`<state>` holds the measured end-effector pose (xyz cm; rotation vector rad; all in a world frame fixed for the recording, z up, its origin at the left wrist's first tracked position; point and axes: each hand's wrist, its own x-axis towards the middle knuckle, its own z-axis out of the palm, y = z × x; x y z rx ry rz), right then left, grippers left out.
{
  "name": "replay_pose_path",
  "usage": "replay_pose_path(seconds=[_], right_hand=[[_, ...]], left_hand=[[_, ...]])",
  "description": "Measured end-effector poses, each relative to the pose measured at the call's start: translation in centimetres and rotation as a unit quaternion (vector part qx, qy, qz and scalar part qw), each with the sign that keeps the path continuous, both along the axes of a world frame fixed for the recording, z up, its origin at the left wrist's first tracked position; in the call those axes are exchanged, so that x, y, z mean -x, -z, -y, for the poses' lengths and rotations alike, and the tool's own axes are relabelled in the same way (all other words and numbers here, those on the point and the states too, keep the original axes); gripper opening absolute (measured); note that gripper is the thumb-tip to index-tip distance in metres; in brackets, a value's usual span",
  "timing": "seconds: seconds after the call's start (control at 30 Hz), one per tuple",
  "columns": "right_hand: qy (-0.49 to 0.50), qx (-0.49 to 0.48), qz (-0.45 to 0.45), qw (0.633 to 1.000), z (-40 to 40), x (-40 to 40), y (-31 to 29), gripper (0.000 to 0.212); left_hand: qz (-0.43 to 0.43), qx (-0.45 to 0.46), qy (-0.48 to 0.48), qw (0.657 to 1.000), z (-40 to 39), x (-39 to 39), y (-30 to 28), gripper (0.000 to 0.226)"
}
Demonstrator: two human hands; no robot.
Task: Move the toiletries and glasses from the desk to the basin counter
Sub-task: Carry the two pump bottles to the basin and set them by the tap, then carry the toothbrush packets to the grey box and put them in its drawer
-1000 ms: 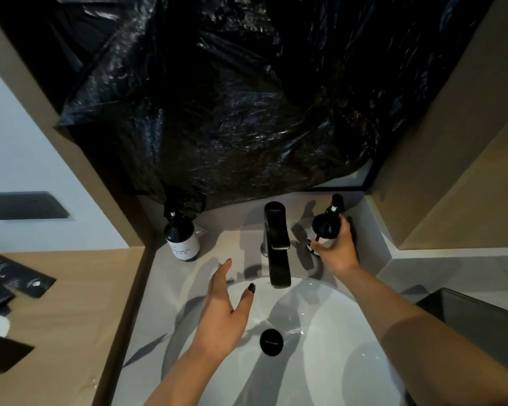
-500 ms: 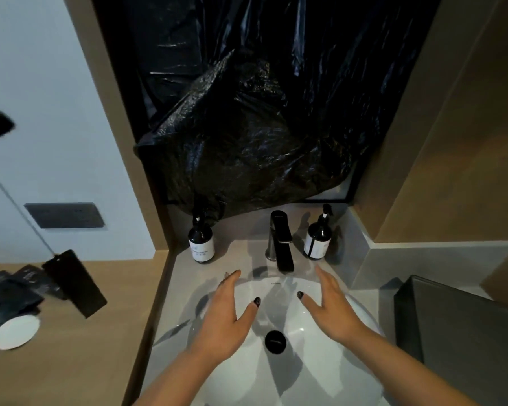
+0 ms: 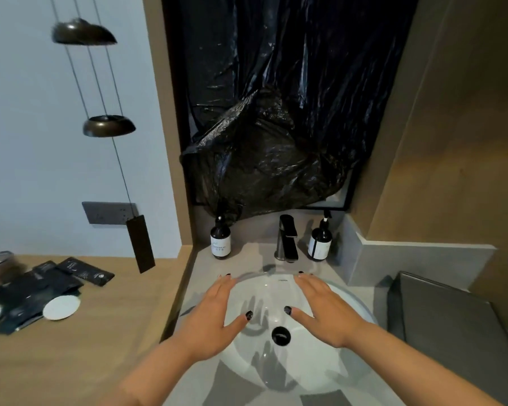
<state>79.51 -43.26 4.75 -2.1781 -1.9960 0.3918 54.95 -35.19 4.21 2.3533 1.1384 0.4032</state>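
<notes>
Both the left hand and right hand hover over the basin, fingers spread, holding nothing; two bottles flank the tap.

Both hands flat, fingers spread

Ahead of your left hand and right hand, the faucet stands between two pump bottles, leaving gaps on the counter. Hanging pendant lamps and a dark slab block your left hand's leftward path.
</notes>
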Motion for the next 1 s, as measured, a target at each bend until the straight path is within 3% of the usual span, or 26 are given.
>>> replay_pose_path(seconds=[0.17,0.37,0.57,0.77,1.0], right_hand=[[-0.020,0.005,-0.007,1.000,3.2,1.5,-1.3,0.079],[-0.096,0.029,0.038,0.994,8.0,4.7,-1.6,0.076],[-0.112,0.029,-0.001,0.993,9.9,8.9,-1.6,0.074],[-0.076,-0.004,-0.130,0.989,10.0,14.4,-2.0,0.073],[-0.084,-0.008,-0.138,0.987,6.6,22.4,-2.2,0.074]], left_hand=[[-0.003,-0.027,-0.016,0.999,4.6,2.3,-0.6,0.076],[-0.084,-0.067,-0.033,0.994,10.5,5.4,-0.2,0.081],[-0.108,-0.061,-0.048,0.991,14.8,9.1,-1.0,0.079],[-0.074,-0.039,-0.094,0.992,15.3,13.8,-1.6,0.079],[-0.047,-0.006,-0.116,0.992,12.2,20.8,-1.5,0.079]])
